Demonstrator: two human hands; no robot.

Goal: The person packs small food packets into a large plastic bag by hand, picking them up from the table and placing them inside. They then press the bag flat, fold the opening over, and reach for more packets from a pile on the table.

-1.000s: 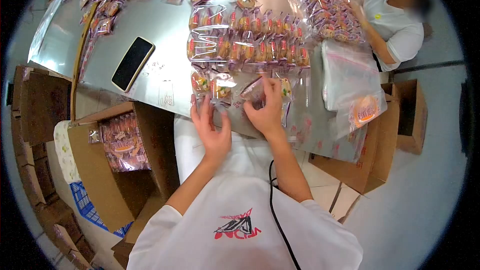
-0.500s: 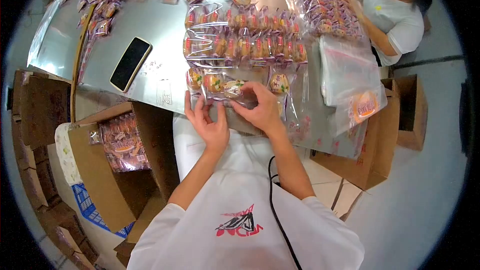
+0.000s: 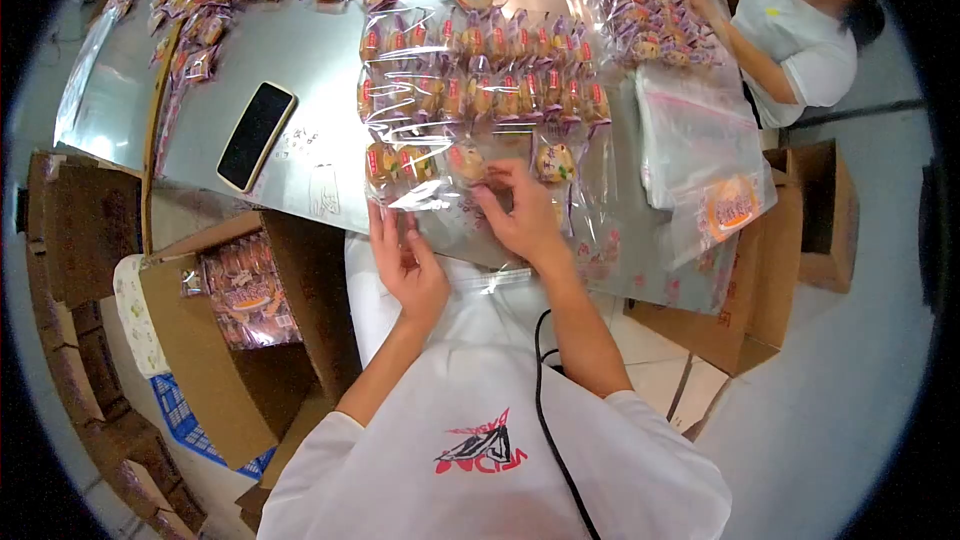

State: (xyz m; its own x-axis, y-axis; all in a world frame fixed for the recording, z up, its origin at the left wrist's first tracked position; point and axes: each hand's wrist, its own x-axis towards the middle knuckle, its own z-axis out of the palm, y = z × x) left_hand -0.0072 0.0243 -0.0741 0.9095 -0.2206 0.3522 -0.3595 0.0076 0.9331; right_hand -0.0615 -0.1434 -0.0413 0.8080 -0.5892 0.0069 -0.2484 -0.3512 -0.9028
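"What do the fingers show from your end?"

"On my right hand (image 3: 525, 215), thumb and forefinger are bent close together at the right side of a wrapped cake (image 3: 466, 163); I can't tell whether they pinch it. My left hand (image 3: 414, 275) has its fingers loosely spread, tips at the near side of two wrapped cakes (image 3: 400, 165)."

"Which way does the one at your right fingers point?"

"Its round face is turned up at me. Glare hides the wrapper ends, so I can't call its long axis. It's near the counter's (image 3: 330, 50) near edge, between that pair and another cake (image 3: 554, 162)."

"And beyond?"

"Two packed rows (image 3: 485, 95) under clear film (image 3: 425, 202), running left to right, their cakes on edge with long axes pointing from near edge to far. The phone (image 3: 257, 137) lies to the left, slanted. Clear bags (image 3: 690, 140) lie by the right edge; a co-worker (image 3: 790, 30) is past them. Open cartons sit below, one on the left (image 3: 215, 350), one on the right (image 3: 735, 290)."
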